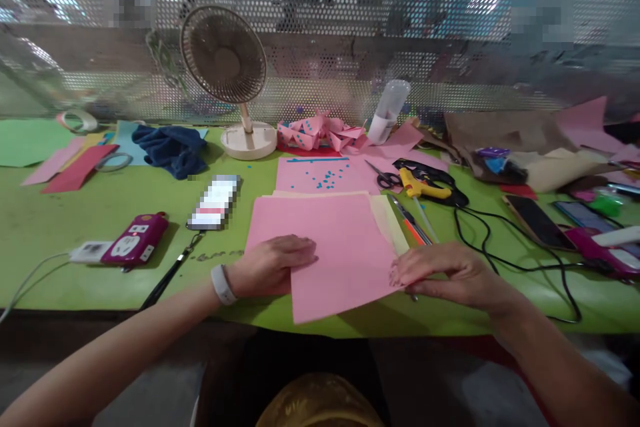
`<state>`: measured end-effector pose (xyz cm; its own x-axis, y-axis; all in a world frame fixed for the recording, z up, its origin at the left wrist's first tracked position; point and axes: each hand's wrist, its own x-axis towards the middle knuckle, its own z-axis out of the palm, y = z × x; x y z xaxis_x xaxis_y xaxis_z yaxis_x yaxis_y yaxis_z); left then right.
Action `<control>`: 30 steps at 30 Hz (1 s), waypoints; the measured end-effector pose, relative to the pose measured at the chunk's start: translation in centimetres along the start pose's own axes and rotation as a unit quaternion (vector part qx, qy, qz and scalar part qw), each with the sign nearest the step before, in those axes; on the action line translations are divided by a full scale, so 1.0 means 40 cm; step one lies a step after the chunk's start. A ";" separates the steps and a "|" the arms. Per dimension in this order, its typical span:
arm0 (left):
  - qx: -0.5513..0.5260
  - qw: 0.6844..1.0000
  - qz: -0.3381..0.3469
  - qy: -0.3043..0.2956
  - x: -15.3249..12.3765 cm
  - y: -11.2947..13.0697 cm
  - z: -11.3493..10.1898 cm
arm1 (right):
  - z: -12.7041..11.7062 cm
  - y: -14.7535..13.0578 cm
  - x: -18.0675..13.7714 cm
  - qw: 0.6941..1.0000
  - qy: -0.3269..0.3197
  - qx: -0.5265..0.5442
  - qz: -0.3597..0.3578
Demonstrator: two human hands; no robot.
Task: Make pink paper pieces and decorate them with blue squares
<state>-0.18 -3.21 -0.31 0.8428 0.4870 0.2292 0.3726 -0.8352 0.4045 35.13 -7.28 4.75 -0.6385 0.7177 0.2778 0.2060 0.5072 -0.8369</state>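
Observation:
In front of me a sheet of pink paper (345, 267) lies at an angle over other pink sheets, its near edge reaching toward the table's front. My left hand (275, 261), with a white band at the wrist, rests on the paper's left side, fingers stretched out together. At the right edge, my right hand (440, 273) pinches the pink paper, fingertips on top and thumb lower down. Pale yellow paper (399, 230) shows beneath the pink stack. Close to my right hand lie a cutter knife (406, 215) and an orange pen (417, 232).
Behind the stack are blue paper bits (327, 180), scissors (387, 179), a yellow glue gun (423, 188) and folded pink paper pieces (320, 132). A fan (247, 140), phone (216, 203) and purple power strip (135, 240) stand leftward. Black cable (487, 240) winds rightward.

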 end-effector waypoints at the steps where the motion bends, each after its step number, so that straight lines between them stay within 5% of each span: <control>1: -0.008 1.000 -0.004 -0.006 -0.001 -0.001 -0.001 | 0.006 -0.006 0.005 1.000 0.012 0.009 0.014; 6: -0.088 0.995 -0.006 -0.042 0.001 0.018 -0.039 | 0.025 0.013 0.052 0.972 0.171 0.017 0.160; 10: -0.151 0.984 -0.096 -0.019 0.003 0.021 -0.040 | 0.028 0.064 0.118 0.958 0.193 -0.036 0.207; 14: -0.177 0.941 -0.242 0.159 0.011 0.014 -0.015 | 0.022 0.129 0.175 0.956 0.154 -0.110 0.225; 17: -0.093 0.919 -0.223 0.312 0.022 0.028 -0.022 | 0.012 0.161 0.195 0.949 0.116 -0.163 0.242; 19: 0.014 0.949 -0.162 0.269 0.033 0.048 -0.031 | 0.005 0.173 0.202 0.947 0.095 -0.192 0.241; 21: 0.093 0.985 -0.062 0.130 0.045 0.071 -0.027 | 0.001 0.181 0.209 0.945 0.085 -0.216 0.229; 23: 0.135 0.990 -0.023 0.045 0.059 0.086 -0.004 | -0.002 0.191 0.216 0.943 0.086 -0.236 0.220; 30: 0.157 0.986 -0.056 -0.010 0.077 0.061 0.091 | 0.004 0.198 0.208 0.918 0.156 -0.320 0.177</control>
<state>4.73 -4.69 -1.85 0.7955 0.5785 0.1807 0.5633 -0.8157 0.1316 31.33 2.64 0.34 -0.2249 0.9425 0.2470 0.8168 0.3206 -0.4797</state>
